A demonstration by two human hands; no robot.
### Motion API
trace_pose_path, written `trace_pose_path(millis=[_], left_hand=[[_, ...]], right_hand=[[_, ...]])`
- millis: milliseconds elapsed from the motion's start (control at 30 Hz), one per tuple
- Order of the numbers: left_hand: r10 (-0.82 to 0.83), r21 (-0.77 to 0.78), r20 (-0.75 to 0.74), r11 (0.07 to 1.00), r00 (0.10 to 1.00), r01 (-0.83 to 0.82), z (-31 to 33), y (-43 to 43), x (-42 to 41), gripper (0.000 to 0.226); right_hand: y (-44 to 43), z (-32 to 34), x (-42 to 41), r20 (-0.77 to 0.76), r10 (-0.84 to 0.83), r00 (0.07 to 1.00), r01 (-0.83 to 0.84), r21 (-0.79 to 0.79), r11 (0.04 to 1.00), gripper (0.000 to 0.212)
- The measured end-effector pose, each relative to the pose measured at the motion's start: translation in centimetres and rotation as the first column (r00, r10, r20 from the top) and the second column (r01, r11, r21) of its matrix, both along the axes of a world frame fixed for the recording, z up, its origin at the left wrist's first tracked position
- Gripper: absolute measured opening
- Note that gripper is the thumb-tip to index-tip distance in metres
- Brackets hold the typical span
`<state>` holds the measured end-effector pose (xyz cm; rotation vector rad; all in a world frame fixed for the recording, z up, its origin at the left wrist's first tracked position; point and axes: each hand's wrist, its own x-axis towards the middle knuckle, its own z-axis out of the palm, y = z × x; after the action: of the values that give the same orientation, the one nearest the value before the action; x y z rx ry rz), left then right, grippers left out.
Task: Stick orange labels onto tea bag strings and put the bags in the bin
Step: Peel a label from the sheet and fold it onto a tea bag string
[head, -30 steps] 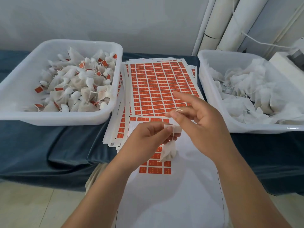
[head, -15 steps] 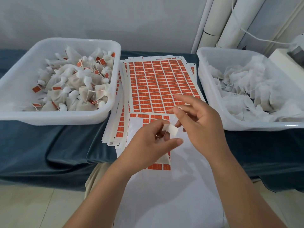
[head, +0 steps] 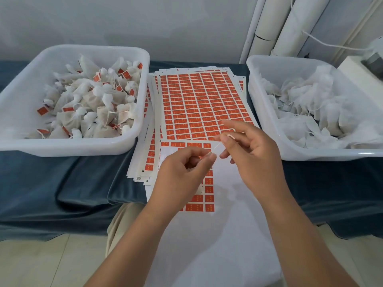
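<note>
A thin white string is stretched taut at the centre of the frame. Its lower end is pinched between thumb and forefinger of the left hand, its upper end between thumb and forefinger of the right hand, whose other fingers are spread. The small white tea bag is largely hidden behind the left hand. Beneath both hands a stack of orange label sheets is laid on a dark blue cloth. A white plastic bin of labelled bags is seen at upper left, and a second white bin of plain bags at right. White pipes are seen at upper right.
</note>
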<state>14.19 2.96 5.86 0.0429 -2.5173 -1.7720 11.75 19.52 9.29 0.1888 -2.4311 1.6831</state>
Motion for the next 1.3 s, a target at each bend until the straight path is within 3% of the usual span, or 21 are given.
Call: trace_pose_path(millis=[167, 300, 433, 533, 633, 700, 800, 1000, 1167, 1300], left_hand=[[-0.044, -0.119, 0.04, 0.992, 0.998, 0.048, -0.3, 0.0, 0.1, 0.033], [-0.004, -0.18, 0.067, 0.983, 0.998, 0.016, -0.3, 0.4, 0.1, 0.033], [0.004, -0.037, 0.127, 0.999, 0.992, 0.001, 0.4, 0.3, 0.1, 0.021], [0.073, 0.146, 0.299, 0.982, 0.952, -0.121, 0.8, 0.1, 0.2, 0.04], [0.05, 0.311, 0.471, 0.925, 0.881, -0.219, 1.1, -0.2, -0.1, 0.031], [0.002, 0.388, 0.501, 0.893, 0.865, -0.227, 1.2, -0.5, -0.3, 0.024], [-0.062, 0.458, 0.499, 0.865, 0.865, -0.202, 1.2, -0.7, -0.3, 0.037], [-0.112, 0.522, 0.485, 0.833, 0.867, -0.185, 1.4, -0.7, -0.2, 0.056], [-0.077, 0.498, 0.498, 0.841, 0.864, -0.213, 1.9, -0.4, 0.0, 0.033], [-0.065, 0.474, 0.492, 0.856, 0.868, -0.205, 2.1, -0.2, 0.1, 0.03]], right_hand=[[-0.1, -0.2, -0.1, 0.025, 0.0, 1.0, 0.0, -0.018, 1.0, 0.027], [-0.3, -0.4, -0.1, 0.027, -0.005, 1.0, 0.005, -0.017, 1.0, 0.025], [-0.3, -0.5, -0.2, 0.036, -0.02, 0.999, 0.021, -0.047, 0.999, 0.024], [-0.1, -0.5, -0.3, 0.054, -0.034, 0.998, 0.038, -0.079, 0.996, 0.024], [0.0, -0.4, -0.3, 0.072, -0.012, 0.997, 0.02, -0.117, 0.993, 0.024], [-0.2, -0.3, -0.2, 0.073, 0.002, 0.997, 0.007, -0.132, 0.991, 0.024], [-0.4, -0.3, -0.2, 0.064, 0.016, 0.998, -0.008, -0.131, 0.991, 0.022], [-0.6, -0.4, -0.4, 0.058, 0.031, 0.998, -0.024, -0.124, 0.992, 0.022], [-0.6, -0.5, -0.4, 0.057, 0.04, 0.998, -0.032, -0.125, 0.992, 0.021], [-0.6, -0.5, -0.4, 0.057, 0.041, 0.998, -0.034, -0.123, 0.992, 0.02]])
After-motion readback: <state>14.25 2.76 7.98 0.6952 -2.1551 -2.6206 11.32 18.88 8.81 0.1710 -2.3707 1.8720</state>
